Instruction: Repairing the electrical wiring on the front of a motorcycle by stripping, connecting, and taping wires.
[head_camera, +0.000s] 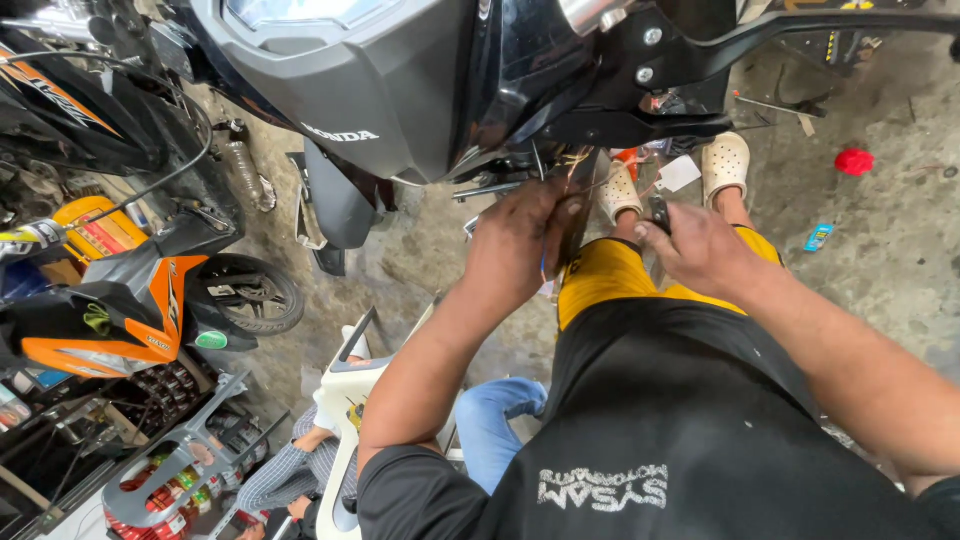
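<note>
reaching under the black scooter front (420, 90) at twelve o'clock, the left hand (525, 245) curls around thin wires (575, 160), which look light, limp and best pinched near their ends; the right hand (700, 250) pinches a small dark part (660, 212), seemingly stiff.

One view only, head-worn, tilted steeply down over the wearer's chest and arms. It faces the underside of a scooter's front body (400, 90) at 12 o'clock, close range. Concrete floor (880, 250) fills 1 to 3 o'clock; parked orange motorcycle (130, 300) sits at 9 o'clock. No second view shares the scene.
</note>
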